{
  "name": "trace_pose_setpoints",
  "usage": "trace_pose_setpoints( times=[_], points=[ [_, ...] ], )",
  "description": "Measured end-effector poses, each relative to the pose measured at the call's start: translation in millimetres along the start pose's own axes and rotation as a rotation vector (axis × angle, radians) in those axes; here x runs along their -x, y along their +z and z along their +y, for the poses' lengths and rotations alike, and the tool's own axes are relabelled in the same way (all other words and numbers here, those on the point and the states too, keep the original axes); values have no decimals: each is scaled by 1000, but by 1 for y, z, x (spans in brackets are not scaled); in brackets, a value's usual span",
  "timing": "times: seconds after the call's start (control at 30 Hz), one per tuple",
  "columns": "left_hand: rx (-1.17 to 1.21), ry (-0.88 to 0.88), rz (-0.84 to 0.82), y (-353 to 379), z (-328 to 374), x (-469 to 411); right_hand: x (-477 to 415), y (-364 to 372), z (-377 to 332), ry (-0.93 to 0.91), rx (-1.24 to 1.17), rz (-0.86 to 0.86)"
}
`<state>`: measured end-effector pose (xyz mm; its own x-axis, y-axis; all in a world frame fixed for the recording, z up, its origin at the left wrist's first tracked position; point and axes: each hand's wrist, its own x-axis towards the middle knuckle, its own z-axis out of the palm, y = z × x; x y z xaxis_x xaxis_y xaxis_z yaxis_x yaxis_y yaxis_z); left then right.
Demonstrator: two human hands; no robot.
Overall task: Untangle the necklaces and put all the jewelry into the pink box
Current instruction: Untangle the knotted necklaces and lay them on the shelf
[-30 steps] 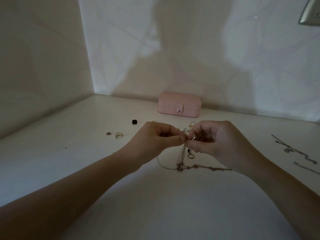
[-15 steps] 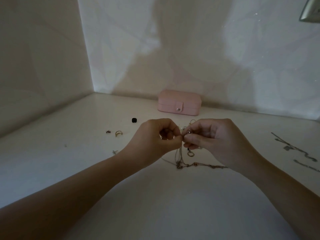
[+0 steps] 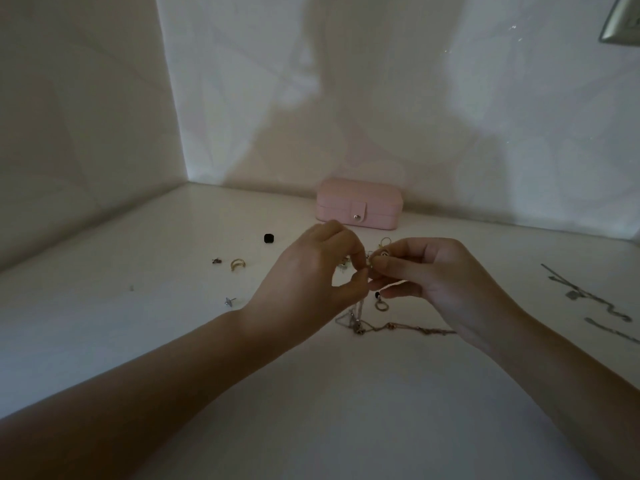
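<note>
1. The left hand pinches a strand of the tangled necklaces between thumb and forefinger, lifted above the counter.
2. The right hand meets it fingertip to fingertip and grips the same tangle, with a small round charm showing at its fingertips. What exactly it pinches is too small to tell.
3. Below the hands, the rest of the chains hangs down to a knot lying on the counter, with one length trailing off toward the right wrist. By the look of that knot, the untangling is under way and not finished.
4. Just beside the knot lies a hoop earring with a dark bead.
5. Further left, loose pieces sit apart on the counter: a silver stud, a gold ring, a small dark piece and a black stud.
6. Far right, two silver chains lie stretched out and separate, which suggests they need no more untangling.
7. The pink box stands against the back wall, beyond the hands, with its snap tab fastened.
8. Judged so, nothing visible has gone in: the knot, opening the box and gathering every piece are left.
</note>
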<state>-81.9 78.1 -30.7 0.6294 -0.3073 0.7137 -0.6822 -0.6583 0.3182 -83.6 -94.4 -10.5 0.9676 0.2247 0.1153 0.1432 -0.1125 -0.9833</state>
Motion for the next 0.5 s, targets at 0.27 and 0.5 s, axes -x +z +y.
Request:
trace_pose_setpoints(
  times=[0.27, 0.5],
  points=[
    [418, -342, -42, -5, 7, 1, 2, 0, -3, -36, -34, -7],
    [527, -470, -62, -10, 8, -2, 5, 3, -5, -67, -39, -18]
  ],
)
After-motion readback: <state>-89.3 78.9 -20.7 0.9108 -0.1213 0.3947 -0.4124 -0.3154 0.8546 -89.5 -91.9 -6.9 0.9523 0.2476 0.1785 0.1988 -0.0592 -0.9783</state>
